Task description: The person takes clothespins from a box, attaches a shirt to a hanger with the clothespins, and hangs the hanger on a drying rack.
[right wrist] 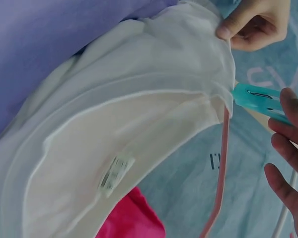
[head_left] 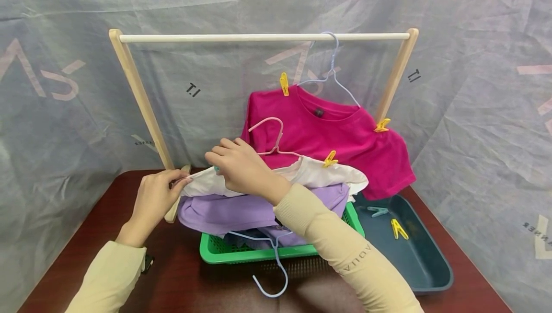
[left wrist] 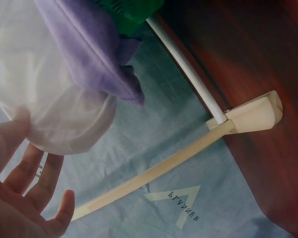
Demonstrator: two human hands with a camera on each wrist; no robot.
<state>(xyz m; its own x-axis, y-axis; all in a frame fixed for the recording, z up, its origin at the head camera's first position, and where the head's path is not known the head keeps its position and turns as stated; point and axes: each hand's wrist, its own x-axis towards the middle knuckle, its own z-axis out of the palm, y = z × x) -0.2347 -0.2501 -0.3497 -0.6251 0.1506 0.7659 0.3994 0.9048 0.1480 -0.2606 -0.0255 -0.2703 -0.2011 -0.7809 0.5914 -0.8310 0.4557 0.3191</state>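
Note:
A white shirt (head_left: 207,183) lies over a purple garment (head_left: 241,212), with a pink hanger (head_left: 281,136) inside its neck. My left hand (head_left: 157,193) pinches the shirt's left end between thumb and fingers. At the shoulder nearby, my right hand (head_left: 241,167) grips a teal clothespin (right wrist: 258,101) between thumb and index finger, its other fingers spread. The clothespin's tip meets the shirt edge beside the hanger arm (right wrist: 221,168) in the right wrist view. On the opposite shoulder sits a yellow clothespin (head_left: 330,158).
Behind stands a wooden rack with a white bar (head_left: 258,38). A magenta shirt (head_left: 345,135) hangs there on a blue hanger (head_left: 334,56). Under the clothes is a green basket (head_left: 258,257), a second blue hanger (head_left: 280,260) at its front. A dark bin (head_left: 431,255) holds loose clothespins (head_left: 398,229).

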